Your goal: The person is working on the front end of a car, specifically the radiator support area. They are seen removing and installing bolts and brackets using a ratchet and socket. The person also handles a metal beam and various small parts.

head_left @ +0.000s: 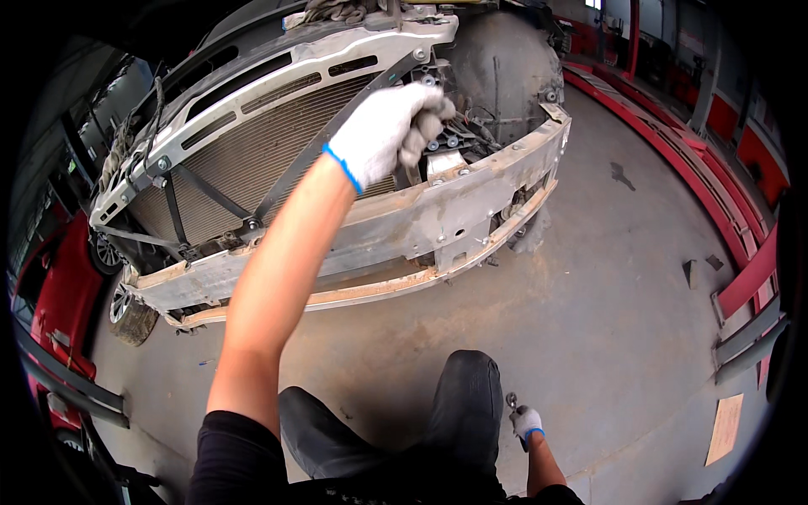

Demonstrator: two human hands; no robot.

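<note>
My left hand (387,130), in a white glove with a blue cuff, reaches up to the stripped front end of a car. Its fingers are curled in, and whatever they may hold is hidden. Just behind it are the radiator (269,143), a dark diagonal brace (295,172) and bolts near the corner of the metal frame. Low beside my right knee, my right hand (527,420), gloved the same way, is closed around the handle of a ratchet wrench (511,399), whose round head sticks out past the fingers.
A bare metal bumper beam (404,220) spans the car's front, with a thinner lower bar (370,296) under it. A red vehicle lift (673,143) runs along the right. Cardboard (725,429) lies on the floor at right. A red car (63,286) stands at left.
</note>
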